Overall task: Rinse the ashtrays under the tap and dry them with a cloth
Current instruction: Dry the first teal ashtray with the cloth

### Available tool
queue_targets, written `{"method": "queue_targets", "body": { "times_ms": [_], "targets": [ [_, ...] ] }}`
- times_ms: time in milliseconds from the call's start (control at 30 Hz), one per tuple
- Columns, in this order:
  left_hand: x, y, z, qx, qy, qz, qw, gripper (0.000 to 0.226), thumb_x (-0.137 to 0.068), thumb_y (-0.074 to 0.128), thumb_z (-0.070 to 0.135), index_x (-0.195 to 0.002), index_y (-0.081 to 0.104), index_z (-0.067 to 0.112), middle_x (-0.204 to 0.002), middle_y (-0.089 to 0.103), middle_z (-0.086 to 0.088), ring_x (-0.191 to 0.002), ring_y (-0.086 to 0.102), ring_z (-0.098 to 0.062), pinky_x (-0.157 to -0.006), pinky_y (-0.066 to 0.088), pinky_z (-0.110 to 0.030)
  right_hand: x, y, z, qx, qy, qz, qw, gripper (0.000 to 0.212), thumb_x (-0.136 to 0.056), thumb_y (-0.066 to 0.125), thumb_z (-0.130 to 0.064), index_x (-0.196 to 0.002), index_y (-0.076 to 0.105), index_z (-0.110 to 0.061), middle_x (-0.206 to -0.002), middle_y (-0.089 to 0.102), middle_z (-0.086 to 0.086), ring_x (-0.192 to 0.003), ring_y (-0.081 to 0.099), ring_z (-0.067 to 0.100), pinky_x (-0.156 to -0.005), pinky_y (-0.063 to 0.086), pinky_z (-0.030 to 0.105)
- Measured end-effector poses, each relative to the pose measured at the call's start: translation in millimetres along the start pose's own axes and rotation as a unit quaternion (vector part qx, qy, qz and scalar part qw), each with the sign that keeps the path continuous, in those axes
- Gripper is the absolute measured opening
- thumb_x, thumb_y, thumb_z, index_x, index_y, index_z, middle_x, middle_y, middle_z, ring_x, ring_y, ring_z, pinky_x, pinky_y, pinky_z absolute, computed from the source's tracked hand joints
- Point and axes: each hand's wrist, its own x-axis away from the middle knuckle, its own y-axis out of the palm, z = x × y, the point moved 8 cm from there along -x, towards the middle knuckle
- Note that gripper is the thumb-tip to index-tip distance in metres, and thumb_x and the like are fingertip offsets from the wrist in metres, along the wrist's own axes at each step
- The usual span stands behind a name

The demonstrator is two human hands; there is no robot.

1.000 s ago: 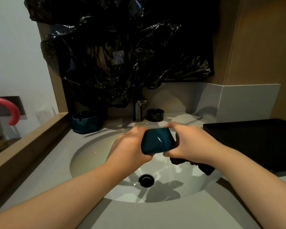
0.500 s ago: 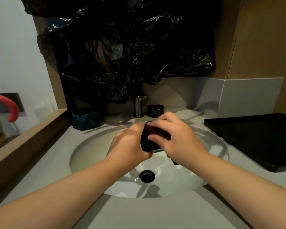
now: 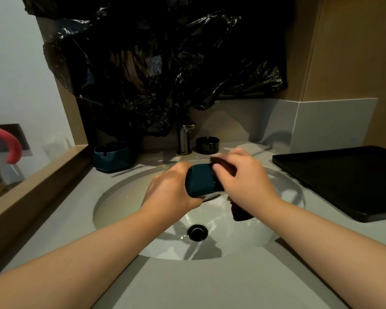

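slippage worries us: our left hand (image 3: 169, 188) grips the teal ashtray (image 3: 200, 180) over the sink (image 3: 120, 208), our right hand (image 3: 243, 181) beside it pinches the cloth (image 3: 241, 214) against it, and hard rubbing could knock wet glaze loose.

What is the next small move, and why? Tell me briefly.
Probably turn the teal ashtray in the left hand so the cloth reaches another face: the right hand presses the cloth on its upper edge, over the sink.
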Motion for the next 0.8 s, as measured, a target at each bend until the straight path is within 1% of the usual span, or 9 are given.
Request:
{"method": "queue_targets", "body": {
  "times_ms": [100, 167, 233, 300, 400, 467, 600, 667, 800],
  "targets": [
    [1, 0, -1, 0.001, -0.002, -0.002, 1.000, 0.060, -0.070, 0.079, 0.043, -0.120, 0.047, 0.036, -0.090, 0.051, 0.019, -0.084, 0.050, -0.005, -0.067, 0.040, -0.015, -3, -2, 17, 0.038, 0.040, -0.036, 0.998, 0.028, -0.094, 0.051, -0.032, -0.119, 0.063, -0.027, -0.105, 0.053, -0.008, -0.086, 0.055, 0.012, -0.073, 0.052, 0.027],
    [1, 1, 0, -0.004, -0.002, -0.009, 1.000, 0.059, -0.070, 0.078, 0.044, -0.120, 0.047, 0.035, -0.090, 0.052, 0.018, -0.083, 0.051, -0.006, -0.068, 0.041, -0.017, 2, -2, -1, 0.058, -0.017, -0.045, 0.997, 0.029, -0.092, 0.054, -0.034, -0.120, 0.062, -0.029, -0.107, 0.052, -0.010, -0.092, 0.053, 0.011, -0.079, 0.050, 0.028],
    [0, 1, 2, -0.006, -0.005, -0.013, 1.000, 0.055, -0.071, 0.076, 0.046, -0.117, 0.049, 0.035, -0.090, 0.056, 0.016, -0.084, 0.055, -0.008, -0.069, 0.044, -0.020, 9, 4, -26, 0.084, -0.104, -0.052, 0.990, 0.032, -0.088, 0.059, -0.038, -0.119, 0.062, -0.031, -0.107, 0.052, -0.010, -0.093, 0.051, 0.010, -0.078, 0.049, 0.028],
    [0, 0, 4, -0.002, -0.002, -0.009, 1.000, 0.055, -0.071, 0.075, 0.048, -0.118, 0.048, 0.036, -0.090, 0.056, 0.017, -0.086, 0.057, -0.009, -0.069, 0.043, -0.020, 11, 9, -33, 0.099, -0.135, -0.049, 0.985, 0.035, -0.085, 0.061, -0.041, -0.119, 0.061, -0.031, -0.105, 0.052, -0.009, -0.092, 0.051, 0.011, -0.075, 0.048, 0.027],
    [0, -1, 5, -0.013, 0.009, -0.012, 1.000, 0.060, -0.071, 0.077, 0.043, -0.122, 0.047, 0.036, -0.093, 0.055, 0.017, -0.087, 0.056, -0.009, -0.071, 0.046, -0.020, 0, -1, -2, 0.039, -0.021, -0.012, 0.999, 0.033, -0.089, 0.057, -0.038, -0.120, 0.062, -0.027, -0.103, 0.049, -0.012, -0.090, 0.052, 0.010, -0.078, 0.049, 0.027],
    [1, 0, 7, -0.025, 0.018, -0.018, 0.999, 0.061, -0.071, 0.078, 0.040, -0.123, 0.047, 0.034, -0.098, 0.059, 0.014, -0.088, 0.057, -0.010, -0.074, 0.049, -0.021, -2, -2, 11, 0.047, 0.012, -0.018, 0.999, 0.034, -0.092, 0.053, -0.036, -0.123, 0.061, -0.027, -0.103, 0.047, -0.014, -0.091, 0.052, 0.010, -0.081, 0.049, 0.028],
    [4, -2, 16, -0.046, 0.051, -0.012, 0.998, 0.060, -0.073, 0.075, 0.039, -0.125, 0.047, 0.031, -0.108, 0.063, 0.010, -0.094, 0.060, -0.012, -0.076, 0.048, -0.022, 10, 5, -26, 0.076, -0.124, -0.039, 0.989, 0.031, -0.090, 0.056, -0.030, -0.120, 0.062, -0.028, -0.108, 0.052, -0.008, -0.096, 0.050, 0.012, -0.078, 0.048, 0.028],
    [5, -3, 17, -0.041, 0.058, -0.003, 0.997, 0.061, -0.074, 0.075, 0.040, -0.127, 0.048, 0.029, -0.109, 0.062, 0.010, -0.095, 0.060, -0.012, -0.075, 0.045, -0.020, 9, 7, -33, 0.076, -0.153, -0.030, 0.985, 0.030, -0.088, 0.056, -0.029, -0.117, 0.063, -0.026, -0.106, 0.054, -0.006, -0.096, 0.051, 0.013, -0.077, 0.048, 0.029],
    [3, -7, 9, 0.022, 0.021, 0.014, 0.999, 0.062, -0.070, 0.079, 0.040, -0.124, 0.049, 0.032, -0.095, 0.053, 0.018, -0.090, 0.055, -0.006, -0.073, 0.043, -0.016, -3, -2, 7, -0.016, 0.004, -0.021, 1.000, 0.029, -0.094, 0.049, -0.028, -0.121, 0.061, -0.027, -0.103, 0.049, -0.010, -0.092, 0.053, 0.009, -0.075, 0.050, 0.023]
  ]
}}
